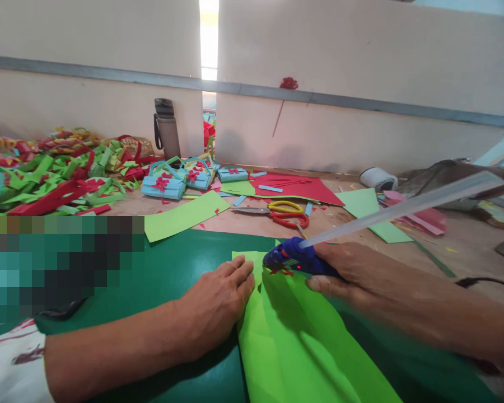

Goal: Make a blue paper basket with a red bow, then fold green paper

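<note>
In my right hand [334, 274] is a blue hot glue gun [292, 254], with a long translucent glue stick [403, 210] jutting out of its back. A small red light glows on its side. The gun's front end is over the upper part of a bright green paper sheet [319, 341]. My left hand [222, 302] lies flat on the sheet's left edge, fingers stretched toward its top corner. Small red bits show on the paper beneath the gun. Under the sheet is a dark green mat [172, 257].
Scissors [277, 211] with yellow and red handles lie beyond the mat, near red paper [302, 187]. Several blue paper bags [163, 186] with red flowers stand at the back beside a grey bottle [166, 129]. Colourful paper strips [67, 173] are heaped at left. A cable [487, 281] runs at right.
</note>
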A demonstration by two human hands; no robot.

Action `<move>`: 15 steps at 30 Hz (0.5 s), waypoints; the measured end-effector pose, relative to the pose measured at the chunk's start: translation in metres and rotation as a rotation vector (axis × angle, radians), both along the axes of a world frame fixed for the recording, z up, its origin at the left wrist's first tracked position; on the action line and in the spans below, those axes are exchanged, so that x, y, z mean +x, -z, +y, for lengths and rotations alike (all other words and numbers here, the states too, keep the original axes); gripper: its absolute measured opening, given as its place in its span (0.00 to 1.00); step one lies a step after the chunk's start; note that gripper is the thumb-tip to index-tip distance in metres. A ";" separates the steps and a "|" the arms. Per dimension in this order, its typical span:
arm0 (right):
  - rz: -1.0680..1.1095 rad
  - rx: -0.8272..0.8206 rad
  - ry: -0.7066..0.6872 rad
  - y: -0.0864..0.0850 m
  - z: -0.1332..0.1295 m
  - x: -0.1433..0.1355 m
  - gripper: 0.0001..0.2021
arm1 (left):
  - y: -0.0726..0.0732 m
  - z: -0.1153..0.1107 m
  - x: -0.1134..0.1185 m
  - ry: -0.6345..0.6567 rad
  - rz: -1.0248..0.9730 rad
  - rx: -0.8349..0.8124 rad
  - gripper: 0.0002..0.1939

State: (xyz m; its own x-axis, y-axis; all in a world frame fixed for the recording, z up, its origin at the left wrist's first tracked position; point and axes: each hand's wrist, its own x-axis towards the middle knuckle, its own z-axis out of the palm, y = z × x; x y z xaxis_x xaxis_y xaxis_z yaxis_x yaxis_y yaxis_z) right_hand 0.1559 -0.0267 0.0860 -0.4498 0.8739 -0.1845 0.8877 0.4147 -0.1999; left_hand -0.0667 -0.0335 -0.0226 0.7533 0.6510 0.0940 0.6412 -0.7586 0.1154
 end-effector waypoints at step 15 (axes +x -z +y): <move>-0.012 0.054 -0.041 0.001 0.008 -0.003 0.10 | 0.001 0.000 0.000 -0.023 -0.029 -0.030 0.19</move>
State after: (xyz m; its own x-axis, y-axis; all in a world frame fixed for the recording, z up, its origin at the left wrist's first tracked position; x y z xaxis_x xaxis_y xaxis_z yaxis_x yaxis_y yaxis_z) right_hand 0.1531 -0.0189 0.0854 -0.4838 0.8634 -0.1427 0.8717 0.4611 -0.1658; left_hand -0.0668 -0.0334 -0.0239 0.7352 0.6711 0.0955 0.6547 -0.7395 0.1564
